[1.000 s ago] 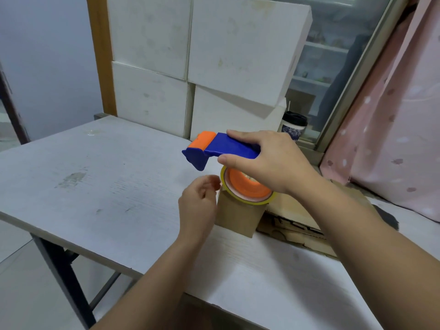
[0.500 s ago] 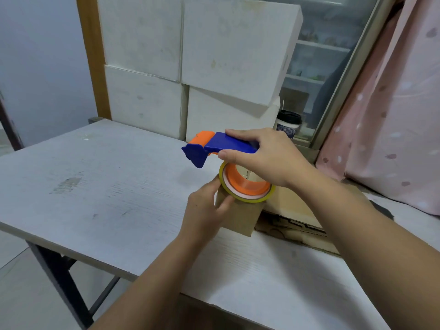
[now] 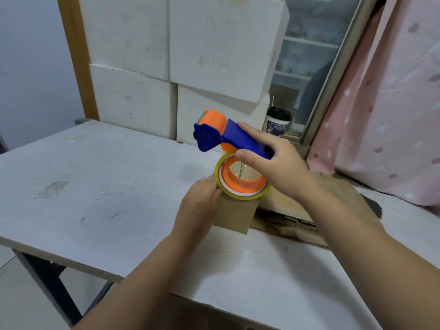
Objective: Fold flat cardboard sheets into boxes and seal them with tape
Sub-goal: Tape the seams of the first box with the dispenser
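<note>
White table [image 3: 95, 186] on dark legs [image 3: 45, 275], extending leftward from the left hand [image 3: 200, 203]. Beyond the right hand [image 3: 278, 167]: stacked white cartons [image 3: 214, 44] beside a wooden post [image 3: 76, 67], with a pale blue-grey wall [image 3: 28, 67] farther left. Right of that hand: glass-fronted shelving [image 3: 309, 44], a lidded cup [image 3: 277, 122], and a spotted pink curtain [image 3: 392, 115]. Pale floor [image 3: 21, 301] below and left of the left hand.

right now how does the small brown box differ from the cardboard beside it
The small brown box stands folded up; the flat cardboard sheets lie flat on the table. The left hand is against the box, under the tape dispenser; no hand is on the sheets. Both are brown cardboard.
</note>
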`<action>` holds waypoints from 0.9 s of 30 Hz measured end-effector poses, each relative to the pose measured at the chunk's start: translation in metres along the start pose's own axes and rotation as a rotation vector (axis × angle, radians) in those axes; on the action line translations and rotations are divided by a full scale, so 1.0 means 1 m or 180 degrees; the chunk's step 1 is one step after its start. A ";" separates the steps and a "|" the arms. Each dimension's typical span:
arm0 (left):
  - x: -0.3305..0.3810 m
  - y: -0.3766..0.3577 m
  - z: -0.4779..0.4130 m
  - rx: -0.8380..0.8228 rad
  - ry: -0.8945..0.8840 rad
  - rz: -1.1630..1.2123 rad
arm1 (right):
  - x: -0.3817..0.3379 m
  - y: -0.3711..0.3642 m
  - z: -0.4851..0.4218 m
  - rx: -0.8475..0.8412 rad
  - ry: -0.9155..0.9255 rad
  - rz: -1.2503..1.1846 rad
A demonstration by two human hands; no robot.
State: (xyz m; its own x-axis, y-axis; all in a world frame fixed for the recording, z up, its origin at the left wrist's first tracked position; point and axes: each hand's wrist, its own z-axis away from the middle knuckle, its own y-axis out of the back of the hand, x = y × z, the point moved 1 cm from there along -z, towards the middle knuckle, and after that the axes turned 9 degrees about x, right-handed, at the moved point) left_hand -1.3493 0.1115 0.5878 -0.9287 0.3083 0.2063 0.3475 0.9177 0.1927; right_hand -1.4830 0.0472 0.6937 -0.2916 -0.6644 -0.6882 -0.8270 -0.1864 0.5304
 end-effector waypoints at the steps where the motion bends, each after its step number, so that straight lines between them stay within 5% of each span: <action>1: -0.003 -0.003 0.003 -0.0016 -0.0052 -0.0058 | 0.002 0.000 0.001 0.0055 0.0024 -0.0099; 15: -0.017 -0.020 0.018 -0.0127 -0.0378 0.0027 | -0.003 0.049 -0.014 -0.0857 0.0239 0.1231; 27: -0.023 -0.018 0.016 -0.0608 -0.0510 -0.0076 | 0.006 0.066 -0.005 -0.0883 0.0247 0.1284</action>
State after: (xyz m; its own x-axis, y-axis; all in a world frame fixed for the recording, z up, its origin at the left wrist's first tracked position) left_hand -1.3360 0.0922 0.5639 -0.9404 0.3368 0.0478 0.3293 0.8658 0.3767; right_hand -1.5375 0.0272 0.7266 -0.5167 -0.7732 -0.3676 -0.4935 -0.0819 0.8659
